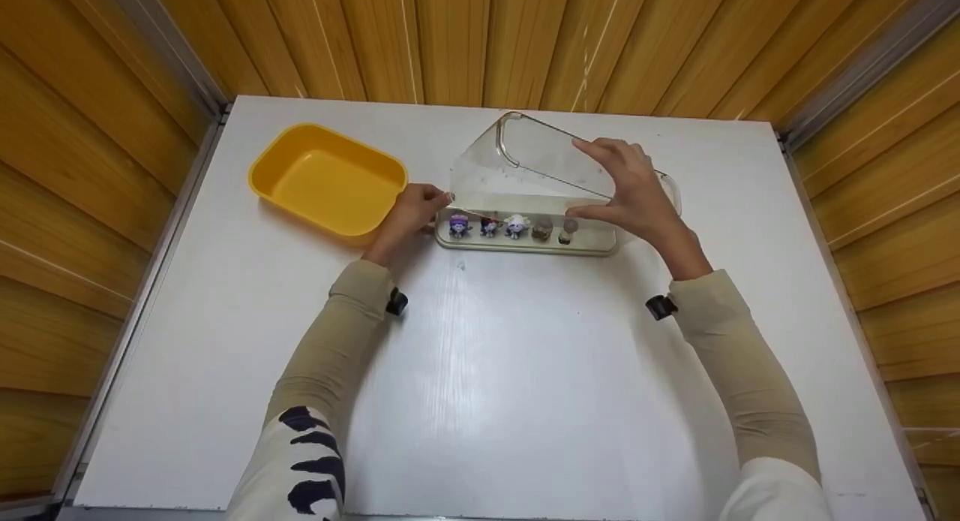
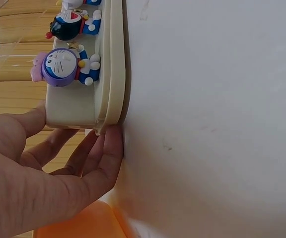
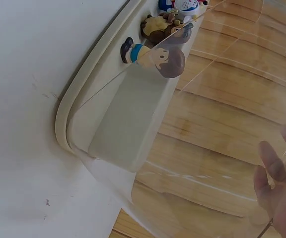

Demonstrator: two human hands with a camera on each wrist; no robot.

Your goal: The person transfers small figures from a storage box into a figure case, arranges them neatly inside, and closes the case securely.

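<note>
Sleeves (image 1: 341,333) reach up the white table (image 1: 525,386) to a cream base (image 1: 525,243) bearing five small figurines (image 1: 515,226). Left hand (image 1: 409,215) grips the base's left end; right hand (image 1: 634,194) holds the tilted clear cover (image 1: 525,164) over it. Farther left sits a yellow tub (image 1: 330,179).

No text, label, brand, number or sign can be read in any of the three views. The small figurines (image 1: 514,226) on the cream base (image 1: 525,242) carry painted faces and colours only, with no lettering. The clear cover (image 1: 536,164) above the base is unmarked, and so is the yellow tray (image 1: 330,179) left of the base. The white bench (image 1: 480,356) under the base shows only scuffs, and the black pattern on the sleeve (image 1: 307,461) forms no letters.
</note>
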